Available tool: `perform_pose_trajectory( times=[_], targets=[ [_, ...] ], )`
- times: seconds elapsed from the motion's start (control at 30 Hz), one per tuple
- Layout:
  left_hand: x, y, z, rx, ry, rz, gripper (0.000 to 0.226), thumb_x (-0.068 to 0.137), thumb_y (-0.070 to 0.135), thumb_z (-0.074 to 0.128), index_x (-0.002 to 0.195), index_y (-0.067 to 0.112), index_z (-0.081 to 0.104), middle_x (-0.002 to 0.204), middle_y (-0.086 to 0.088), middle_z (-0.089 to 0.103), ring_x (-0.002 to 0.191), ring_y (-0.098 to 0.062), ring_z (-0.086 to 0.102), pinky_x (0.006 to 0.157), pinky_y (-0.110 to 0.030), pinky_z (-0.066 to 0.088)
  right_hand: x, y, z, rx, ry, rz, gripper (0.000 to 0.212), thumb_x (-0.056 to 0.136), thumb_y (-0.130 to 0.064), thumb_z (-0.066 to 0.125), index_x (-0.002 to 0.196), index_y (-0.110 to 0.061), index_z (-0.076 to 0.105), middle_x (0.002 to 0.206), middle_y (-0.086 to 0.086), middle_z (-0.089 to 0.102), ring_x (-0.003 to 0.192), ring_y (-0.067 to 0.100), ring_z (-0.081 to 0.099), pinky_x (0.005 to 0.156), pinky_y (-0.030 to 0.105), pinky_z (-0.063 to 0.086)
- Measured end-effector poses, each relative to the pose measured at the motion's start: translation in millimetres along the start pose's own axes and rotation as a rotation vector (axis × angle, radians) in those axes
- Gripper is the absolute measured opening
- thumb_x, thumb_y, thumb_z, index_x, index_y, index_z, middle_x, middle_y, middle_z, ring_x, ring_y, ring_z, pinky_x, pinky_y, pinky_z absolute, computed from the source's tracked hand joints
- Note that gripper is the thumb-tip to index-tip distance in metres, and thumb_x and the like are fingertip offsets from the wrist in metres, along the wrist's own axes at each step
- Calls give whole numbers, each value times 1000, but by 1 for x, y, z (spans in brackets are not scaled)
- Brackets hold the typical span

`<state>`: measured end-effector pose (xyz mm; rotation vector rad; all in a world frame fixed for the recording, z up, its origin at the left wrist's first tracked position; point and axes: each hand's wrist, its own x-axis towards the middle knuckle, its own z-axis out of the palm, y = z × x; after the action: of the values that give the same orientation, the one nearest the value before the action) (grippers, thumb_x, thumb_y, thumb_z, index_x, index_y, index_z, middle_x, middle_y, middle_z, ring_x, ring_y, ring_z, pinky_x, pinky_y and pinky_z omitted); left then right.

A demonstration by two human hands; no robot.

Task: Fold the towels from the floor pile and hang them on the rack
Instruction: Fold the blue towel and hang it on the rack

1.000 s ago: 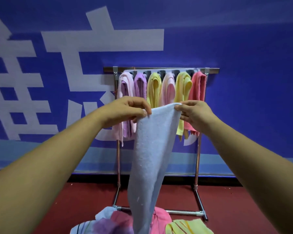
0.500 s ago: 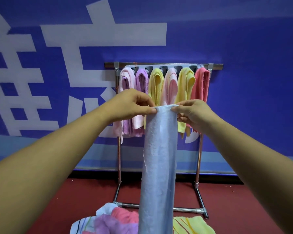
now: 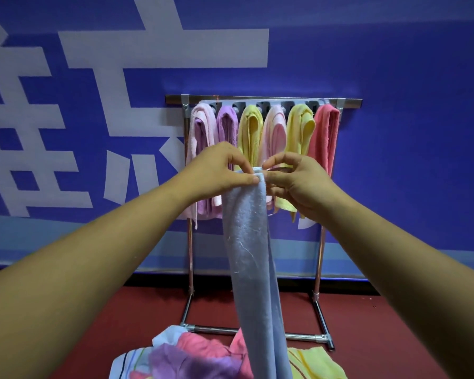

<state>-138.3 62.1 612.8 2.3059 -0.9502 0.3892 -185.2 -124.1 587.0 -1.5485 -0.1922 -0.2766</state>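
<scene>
Both arms were stretched out: left hand [image 3: 220, 173] and right hand [image 3: 298, 184] met at the top edge of a pale blue towel [image 3: 252, 255], each pinching it between thumb and fingertips, knuckles nearly touching. The towel hung as one long narrow fold toward 6 o'clock, its lower end in front of the floor pile [image 3: 200, 356] on the red floor [image 3: 381, 337]. The rack [image 3: 285, 98] stood at 12 o'clock against the blue wall [image 3: 394, 64], with six folded towels [image 3: 251, 132] draped side by side along it.
</scene>
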Motion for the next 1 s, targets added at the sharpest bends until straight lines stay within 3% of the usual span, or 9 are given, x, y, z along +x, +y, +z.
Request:
perform_pose_trajectory(
  times=[0.07,0.2,0.33,0.53,0.6,0.73,0.83,0.9,1.0],
  targets=[
    [1,2,1,-31,-45,-25,9,86,40,74,88,31,75,96,12,69,93,-2,61,76,-20,44,0,3,-1,-11,-10,-9,29,90,6,67,115,17,57,106,39,65,89,42,63,79,52,52],
    [1,1,4,-36,-39,-21,6,88,34,72,88,28,75,79,15,69,79,2,64,67,-13,42,-1,7,-3,-7,-44,-53,23,92,3,65,113,15,61,98,29,64,80,28,64,75,29,59],
    [2,-1,8,-55,-22,-28,10,86,39,75,86,29,77,75,15,70,72,6,63,60,-6,41,-3,12,-6,-126,-50,-113,24,85,-4,77,106,3,68,101,26,73,89,32,68,91,47,56],
    [2,-4,15,-88,-10,-53,16,85,37,75,89,22,79,79,10,72,75,3,64,64,-8,42,-7,15,-4,-247,-35,-192,25,88,-10,75,107,4,68,96,23,75,93,46,70,90,62,53],
    [3,-5,16,-94,0,-59,14,86,36,75,88,22,78,77,11,72,71,5,61,63,-8,42,-7,15,-3,-276,-33,-207,25,89,-10,74,108,3,68,96,23,75,93,44,69,86,54,56],
    [3,-7,17,-105,-25,-54,15,87,36,73,88,22,77,78,10,72,74,1,61,68,-17,43,-5,17,-4,-347,-37,-227,20,90,-5,72,105,7,65,92,24,74,73,24,69,58,25,52],
    [2,-9,14,-39,-146,-61,29,87,47,71,80,18,73,70,2,64,61,-3,52,61,-18,41,-3,16,-9,-346,-38,-219,15,90,5,69,98,14,62,78,16,72,66,15,66,64,30,55],
    [0,-12,9,33,-255,-87,40,84,54,70,75,15,70,72,-11,60,59,-9,48,57,-25,40,-4,15,-15,-335,-21,-208,12,89,9,67,97,15,61,80,20,70,70,20,65,69,36,56],
    [-3,-14,1,20,-329,-111,26,84,48,73,75,24,71,71,-2,65,63,-10,52,63,-30,43,-7,14,-21,-349,-5,-181,8,90,9,64,95,14,60,77,23,67,72,29,62,51,25,50]
  ],
)
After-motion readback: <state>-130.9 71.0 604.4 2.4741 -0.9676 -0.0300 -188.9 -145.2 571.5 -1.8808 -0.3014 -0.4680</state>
